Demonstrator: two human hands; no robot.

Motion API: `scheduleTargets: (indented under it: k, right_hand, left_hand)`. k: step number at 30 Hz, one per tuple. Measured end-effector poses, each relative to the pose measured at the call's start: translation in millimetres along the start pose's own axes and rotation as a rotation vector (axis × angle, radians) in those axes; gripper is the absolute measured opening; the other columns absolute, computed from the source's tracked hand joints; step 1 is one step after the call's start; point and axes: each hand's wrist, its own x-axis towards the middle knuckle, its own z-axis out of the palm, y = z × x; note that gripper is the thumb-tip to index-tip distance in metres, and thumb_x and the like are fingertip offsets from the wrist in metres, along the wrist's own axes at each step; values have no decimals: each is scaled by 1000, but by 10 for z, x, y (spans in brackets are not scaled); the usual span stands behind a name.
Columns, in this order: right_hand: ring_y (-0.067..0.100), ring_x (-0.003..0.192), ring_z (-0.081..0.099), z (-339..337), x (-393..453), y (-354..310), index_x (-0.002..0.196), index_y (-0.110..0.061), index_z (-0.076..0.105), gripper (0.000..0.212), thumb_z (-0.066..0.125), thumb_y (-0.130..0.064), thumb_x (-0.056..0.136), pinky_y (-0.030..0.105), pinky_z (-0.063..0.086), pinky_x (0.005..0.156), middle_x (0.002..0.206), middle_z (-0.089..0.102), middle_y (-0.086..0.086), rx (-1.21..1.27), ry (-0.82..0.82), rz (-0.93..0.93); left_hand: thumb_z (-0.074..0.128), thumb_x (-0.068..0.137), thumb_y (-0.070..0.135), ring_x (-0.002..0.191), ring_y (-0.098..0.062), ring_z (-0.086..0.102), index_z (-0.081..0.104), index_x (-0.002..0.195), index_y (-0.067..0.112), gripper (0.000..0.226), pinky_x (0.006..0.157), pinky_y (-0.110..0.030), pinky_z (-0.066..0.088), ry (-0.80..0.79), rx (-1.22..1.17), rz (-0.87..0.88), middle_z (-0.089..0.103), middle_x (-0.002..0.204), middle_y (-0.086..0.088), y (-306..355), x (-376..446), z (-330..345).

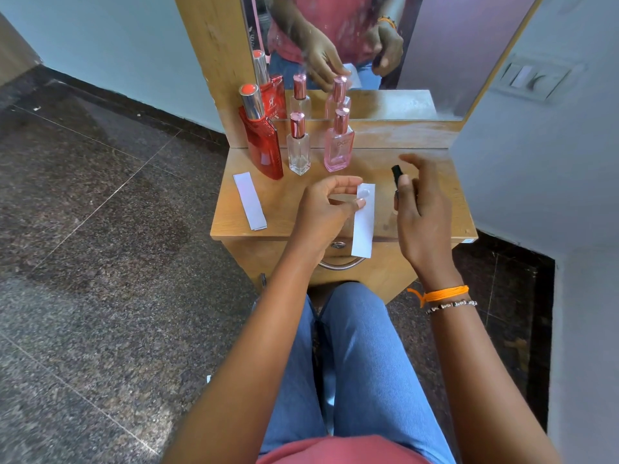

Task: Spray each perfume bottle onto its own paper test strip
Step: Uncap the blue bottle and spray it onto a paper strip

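Observation:
My left hand (326,204) pinches the top of a white paper test strip (364,226), which hangs down over the table's front edge; a damp spot shows near its top. My right hand (418,209) grips a small black perfume bottle (397,175), its top tilted toward the strip, just right of it. Three capped bottles stand in a row at the back of the wooden table (291,204): a red one (263,147), a clear one (298,150) and a pink one (339,147). Other white strips (250,200) lie flat in a stack at the table's left end.
A mirror (385,55) rises behind the bottles and reflects them and my hands. A drawer with a metal handle (340,259) sits under the tabletop. My knees in blue jeans are right below it. Walls close in at the right; dark stone floor lies left.

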Motion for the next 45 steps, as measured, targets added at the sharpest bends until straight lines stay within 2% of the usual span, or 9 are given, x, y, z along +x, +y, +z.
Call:
scheduleTargets:
  k: [3, 8, 15, 22, 27, 31, 36, 39, 45]
  right_hand:
    - [6, 64, 47, -21, -20, 116, 124, -13, 49, 33, 54, -20, 92, 21, 29, 56, 69, 47, -13, -37, 79, 81]
    - [17, 70, 48, -19, -23, 246, 121, -9, 49, 41, 65, -15, 83, 20, 26, 59, 79, 51, -1, -104, 102, 145]
    - [15, 72, 51, 33, -37, 351, 123, -11, 46, 50, 70, -18, 80, 20, 32, 62, 87, 54, 0, -117, 42, 161]
    - [8, 87, 50, 32, -28, 383, 121, -12, 48, 53, 74, -14, 76, 4, 35, 68, 107, 54, -1, -105, 35, 139]
    - [18, 93, 60, 45, -14, 400, 123, -13, 47, 50, 71, -9, 80, 16, 37, 74, 107, 65, 6, -117, 36, 163]
    - [15, 86, 59, 57, -13, 406, 123, -13, 47, 43, 65, -8, 85, 12, 34, 67, 102, 67, 7, -128, 52, 158]
    - [0, 74, 58, 29, -20, 318, 117, -16, 49, 44, 72, -11, 79, 3, 37, 65, 86, 64, -4, 1, 82, 126]
    - [-3, 71, 56, 48, -51, 223, 116, -23, 49, 48, 74, -13, 76, 4, 39, 64, 79, 61, -8, 71, 64, 41]
    - [1, 70, 57, 50, -130, 105, 122, -18, 48, 54, 71, -7, 75, 11, 42, 63, 81, 61, -4, 109, -32, -25]
  left_hand:
    - [69, 79, 7, 82, -3, 59, 66, 106, 16, 28, 68, -10, 45, 62, 131, 60, 67, 97, 4, 10, 88, 53]
    - [70, 78, 6, 78, -12, 58, 66, 103, 11, 26, 69, -20, 44, 130, 306, 114, 69, 96, -2, 36, 237, 196]
    - [69, 79, 8, 109, -27, 54, 64, 105, 13, 27, 85, -40, 49, 199, 644, 246, 56, 122, -4, 24, 213, 304]
    - [76, 71, 30, 102, -23, 44, 68, 107, 28, 37, 87, -31, 39, 166, 783, 273, 54, 114, 0, -57, 62, 150]
    - [75, 73, 33, 101, -22, 43, 68, 107, 28, 36, 86, -31, 38, 177, 821, 247, 53, 113, 0, -84, 71, 169]
    - [74, 74, 33, 103, -22, 43, 68, 107, 26, 34, 88, -30, 37, 175, 824, 240, 53, 113, 0, -85, 128, 186]
    - [60, 87, 13, 96, -19, 54, 69, 106, 17, 22, 84, -29, 45, 102, 521, 278, 60, 107, -4, -18, 63, 205]
    - [59, 88, 21, 89, -7, 63, 70, 103, 17, 19, 78, -20, 49, -65, 256, 136, 71, 99, 1, 73, -42, 205]
    - [66, 82, 10, 82, -17, 68, 71, 95, 11, 14, 83, -34, 56, -92, -13, -97, 71, 85, -7, 122, -144, 158]
